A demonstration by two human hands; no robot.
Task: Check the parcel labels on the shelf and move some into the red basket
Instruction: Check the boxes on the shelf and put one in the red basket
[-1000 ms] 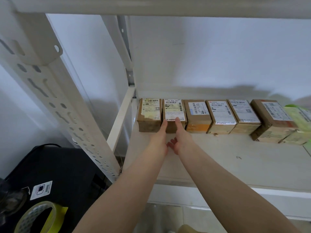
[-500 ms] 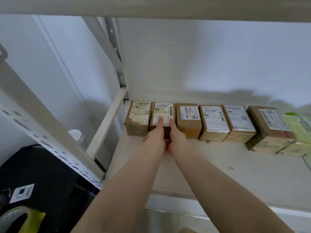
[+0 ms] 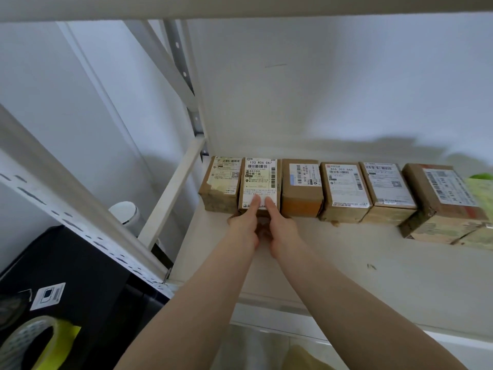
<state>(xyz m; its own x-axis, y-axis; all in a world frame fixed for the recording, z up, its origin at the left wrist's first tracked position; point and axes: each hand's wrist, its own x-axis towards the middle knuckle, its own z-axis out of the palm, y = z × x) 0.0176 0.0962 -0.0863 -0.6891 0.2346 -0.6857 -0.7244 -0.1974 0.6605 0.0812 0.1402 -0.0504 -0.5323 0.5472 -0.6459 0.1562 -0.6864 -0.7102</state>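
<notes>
— Where are the hands?

— Both reach to the second brown cardboard parcel from the left (image 3: 260,182), the one whose white label reads "133 R06 0A7". The left hand (image 3: 244,225) and right hand (image 3: 280,227) sit side by side at its front edge, thumbs on the lower part of the label, the other fingers curled under its front, so both grasp this parcel.

— And the parcel itself?

— It stands in a row along the back of the white metal shelf (image 3: 346,263), touching the worn brown box at the far left (image 3: 221,188) and just beside the brown box with orange tape (image 3: 301,190).

— What else is in the row?

— Further right come three more labelled brown cartons (image 3: 344,190), then a pale green package (image 3: 480,188) at the frame's edge.

— Below the shelf?

— A black case (image 3: 66,276) with a small white sticker, a roll of yellow tape (image 3: 40,340) on it, and a white cylindrical object (image 3: 125,212) behind the frame post. The red basket is out of view.
</notes>
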